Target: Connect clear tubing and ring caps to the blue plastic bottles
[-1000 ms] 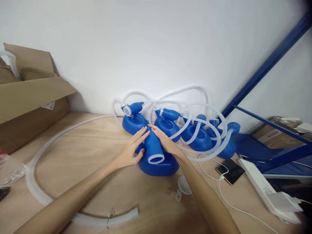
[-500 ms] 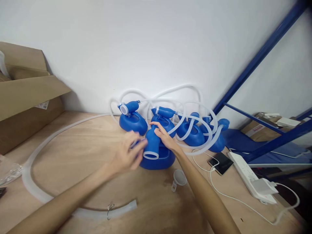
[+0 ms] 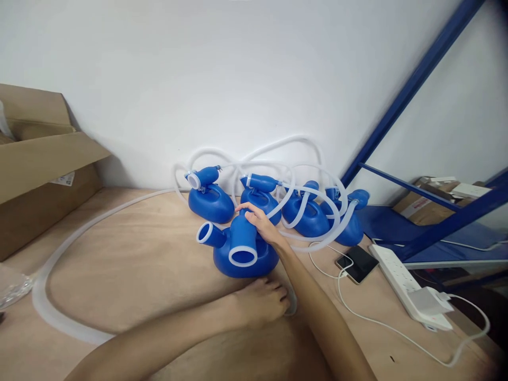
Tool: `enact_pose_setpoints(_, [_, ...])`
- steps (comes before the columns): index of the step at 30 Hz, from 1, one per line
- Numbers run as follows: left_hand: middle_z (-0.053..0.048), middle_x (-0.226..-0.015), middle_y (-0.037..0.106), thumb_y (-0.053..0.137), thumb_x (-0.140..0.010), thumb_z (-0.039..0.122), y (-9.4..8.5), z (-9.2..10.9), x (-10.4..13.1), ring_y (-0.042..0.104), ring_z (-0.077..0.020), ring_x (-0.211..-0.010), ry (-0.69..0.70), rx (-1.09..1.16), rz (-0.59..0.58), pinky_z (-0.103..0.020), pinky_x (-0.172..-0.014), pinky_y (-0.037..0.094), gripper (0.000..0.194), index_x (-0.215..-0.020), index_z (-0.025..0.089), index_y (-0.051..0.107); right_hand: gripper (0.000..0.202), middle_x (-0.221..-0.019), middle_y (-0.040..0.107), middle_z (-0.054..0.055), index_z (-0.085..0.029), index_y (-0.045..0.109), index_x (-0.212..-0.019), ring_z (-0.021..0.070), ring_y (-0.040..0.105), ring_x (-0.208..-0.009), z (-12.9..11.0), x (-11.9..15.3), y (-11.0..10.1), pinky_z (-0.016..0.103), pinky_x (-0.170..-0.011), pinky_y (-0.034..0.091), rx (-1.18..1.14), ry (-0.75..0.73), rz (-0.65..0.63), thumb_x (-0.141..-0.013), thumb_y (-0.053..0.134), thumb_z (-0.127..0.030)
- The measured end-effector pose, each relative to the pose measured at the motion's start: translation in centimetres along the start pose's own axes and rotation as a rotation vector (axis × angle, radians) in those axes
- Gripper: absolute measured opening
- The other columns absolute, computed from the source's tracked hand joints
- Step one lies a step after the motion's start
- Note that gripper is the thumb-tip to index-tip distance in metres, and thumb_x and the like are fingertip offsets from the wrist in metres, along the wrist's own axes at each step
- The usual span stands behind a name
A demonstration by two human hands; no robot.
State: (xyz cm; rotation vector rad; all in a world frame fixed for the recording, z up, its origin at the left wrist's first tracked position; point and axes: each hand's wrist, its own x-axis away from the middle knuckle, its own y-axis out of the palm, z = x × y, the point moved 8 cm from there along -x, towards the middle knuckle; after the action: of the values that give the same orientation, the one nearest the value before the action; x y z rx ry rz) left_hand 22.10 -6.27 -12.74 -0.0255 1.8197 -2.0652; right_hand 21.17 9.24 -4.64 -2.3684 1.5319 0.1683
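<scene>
A blue funnel-shaped piece [image 3: 243, 238] with a white-rimmed wide mouth facing me rests over a blue bottle [image 3: 234, 264]. My right hand [image 3: 260, 222] grips its narrow far end. The bottle's short neck, also white-rimmed, points left. In front of the bottle my left hand [image 3: 264, 302] reaches across to the right, palm down, its fingers curled at a translucent round cap [image 3: 292, 302] on the table. The hand and my right forearm partly hide the cap, and whether the fingers grip it is unclear.
Behind stand several blue bottles [image 3: 211, 205] with looped white hoses [image 3: 305, 138]. One thick hose [image 3: 47, 312] curves over the table's left side. A cardboard box [image 3: 39, 211] is at far left. A phone [image 3: 357, 264] and power strip [image 3: 397, 278] lie right, beside a blue frame [image 3: 413, 100].
My left hand has moved right and toward me, from beside the funnel-shaped piece to the cap. The right hand keeps its hold. The bottle's neck is now uncovered.
</scene>
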Motion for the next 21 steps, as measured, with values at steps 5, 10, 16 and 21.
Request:
enact_pose_setpoints(5, [-0.006,-0.157,0.056,0.072,-0.092,0.026,-6.7,1.1,4.0,0.077,-0.0264,-0.108,0.071,0.262,-0.101,-0.037,-0.079,0.067,0.006,-0.09,0.023,0.068,0.063,-0.062,0.044,-0.008,-0.025,0.055,-0.101,0.0115,0.037,-0.054,0.1,0.4,-0.1,0.024,-0.053,0.03,-0.075,-0.028,-0.027,-0.075,0.071,-0.081])
enact_pose_setpoints(10, [-0.007,-0.146,0.066,0.07,-0.094,0.023,-17.0,0.9,7.9,0.06,-0.0283,-0.139,-0.011,0.619,0.125,-0.039,-0.105,0.06,0.015,-0.08,0.023,0.064,0.072,-0.08,0.055,-0.003,-0.024,0.054,-0.094,0.0146,0.048,-0.069,-0.9,0.5,0.4,0.027,-0.065,0.039,0.023,-0.094,-0.079,-0.064,0.078,-0.084])
enact_pose_setpoints(16, [-0.009,-0.144,0.064,0.072,-0.093,0.018,-22.8,-1.5,11.0,0.06,-0.0289,-0.137,-0.145,0.428,0.533,-0.05,-0.114,0.055,0.051,-0.139,0.035,0.059,0.077,-0.082,0.056,0.0,-0.024,0.051,-0.085,0.0181,0.05,-0.074,-1.7,1.0,-0.1,0.031,-0.07,0.041,0.07,-0.167,0.0,-0.061,0.07,-0.094])
enact_pose_setpoints(21, [-0.008,-0.129,0.057,0.079,-0.091,0.026,-23.9,-4.3,12.0,0.066,-0.0302,-0.126,-0.171,0.637,0.844,-0.048,-0.101,0.064,0.023,-0.112,0.032,0.073,0.078,-0.082,0.056,0.001,-0.027,0.047,-0.089,0.0192,0.052,-0.069,-1.3,1.3,-1.3,0.031,-0.062,0.042,-0.169,-0.104,0.157,-0.061,0.065,-0.098])
